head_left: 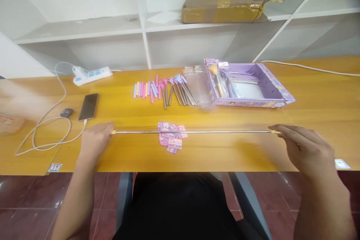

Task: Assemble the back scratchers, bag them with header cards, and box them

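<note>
A telescopic back scratcher [219, 132], drawn out into a long thin metal rod, stretches level across the front of the table. Its left end, with a bit of yellow, is gripped in my left hand [97, 137]. At the other end, my right hand [306, 150] pinches a yellow part between thumb and fingers. Behind the rod's left half lie small printed pink and purple cards [174, 143] in a loose pile. Farther back are several claw-headed metal rods [179, 90] in pink and blue, beside short coloured handle sleeves [145, 90].
A purple display box [264, 103] holds bagged back scratchers [215, 77]; clear plastic bags [198, 86] lie beside it. To the left are a phone [89, 107] on a white cable, a mouse [66, 113] and a power strip [94, 75]. A taped carton [225, 5] sits on the shelf.
</note>
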The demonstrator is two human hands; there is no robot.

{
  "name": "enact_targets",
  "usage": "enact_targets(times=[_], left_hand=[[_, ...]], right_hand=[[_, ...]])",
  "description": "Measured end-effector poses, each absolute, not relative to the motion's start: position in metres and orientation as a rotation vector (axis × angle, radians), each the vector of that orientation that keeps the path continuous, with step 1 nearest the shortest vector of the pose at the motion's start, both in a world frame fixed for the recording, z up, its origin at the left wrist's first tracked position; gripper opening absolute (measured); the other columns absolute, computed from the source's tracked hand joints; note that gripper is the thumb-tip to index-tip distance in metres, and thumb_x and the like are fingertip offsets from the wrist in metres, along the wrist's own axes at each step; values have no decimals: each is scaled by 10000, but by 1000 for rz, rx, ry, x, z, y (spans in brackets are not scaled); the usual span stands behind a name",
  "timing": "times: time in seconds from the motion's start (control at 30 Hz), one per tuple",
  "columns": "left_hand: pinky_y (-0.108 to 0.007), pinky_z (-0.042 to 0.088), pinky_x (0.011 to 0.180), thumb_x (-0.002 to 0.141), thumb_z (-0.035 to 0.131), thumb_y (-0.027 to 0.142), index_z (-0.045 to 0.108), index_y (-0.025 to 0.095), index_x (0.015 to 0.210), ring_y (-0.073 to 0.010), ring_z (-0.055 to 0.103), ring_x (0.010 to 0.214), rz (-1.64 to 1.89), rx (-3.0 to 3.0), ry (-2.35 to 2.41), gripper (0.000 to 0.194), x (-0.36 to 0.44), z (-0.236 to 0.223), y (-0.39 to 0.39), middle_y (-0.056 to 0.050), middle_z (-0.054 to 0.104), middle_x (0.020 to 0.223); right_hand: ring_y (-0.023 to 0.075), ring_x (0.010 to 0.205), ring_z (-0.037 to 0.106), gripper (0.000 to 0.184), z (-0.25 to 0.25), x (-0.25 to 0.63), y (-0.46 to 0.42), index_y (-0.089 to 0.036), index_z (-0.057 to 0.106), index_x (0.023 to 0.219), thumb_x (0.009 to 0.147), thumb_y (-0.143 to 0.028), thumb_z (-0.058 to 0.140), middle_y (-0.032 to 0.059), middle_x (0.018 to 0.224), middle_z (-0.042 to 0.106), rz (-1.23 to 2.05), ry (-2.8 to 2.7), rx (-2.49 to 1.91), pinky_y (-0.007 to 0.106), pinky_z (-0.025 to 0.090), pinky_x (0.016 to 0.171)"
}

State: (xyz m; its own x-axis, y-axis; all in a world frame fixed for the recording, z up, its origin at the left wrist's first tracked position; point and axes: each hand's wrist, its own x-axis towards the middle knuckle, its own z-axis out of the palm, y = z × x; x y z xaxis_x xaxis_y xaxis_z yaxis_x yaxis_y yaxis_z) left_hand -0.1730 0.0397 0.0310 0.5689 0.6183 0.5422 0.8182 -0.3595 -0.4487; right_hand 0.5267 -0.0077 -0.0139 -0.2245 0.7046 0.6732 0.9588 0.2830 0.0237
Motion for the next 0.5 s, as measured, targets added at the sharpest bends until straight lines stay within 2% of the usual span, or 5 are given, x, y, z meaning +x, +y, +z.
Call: enact_targets(times=[0.2,0.37,0.5], left_hand=[[-313,304,564,991,619,35,520,219,698,-174,535,592,-402,-2085,-1126,360,-171,34,38,3,602,615],[-309,299,566,995,654,46,468,225,698,-168,518,606,-492,-2069,-1081,393,-166,39,35,12,570,614],[-312,287,554,1003,655,53,442,224,686,-161,500,585,-495,-2055,-1080,418,-163,41,34,19,548,598]], right_hand=[[201,855,831,257,-7,522,-7,-309,843,991,1068,-260,603,95,990,866,-531,-1915,-1556,320,579,765],[219,833,812,177,1,514,-14,-289,795,1062,1057,-238,626,73,981,859,-647,-1902,-1431,318,573,758],[186,790,792,169,7,509,-22,-270,751,1100,1081,-267,583,65,1020,831,-506,-1895,-1526,282,551,706]])
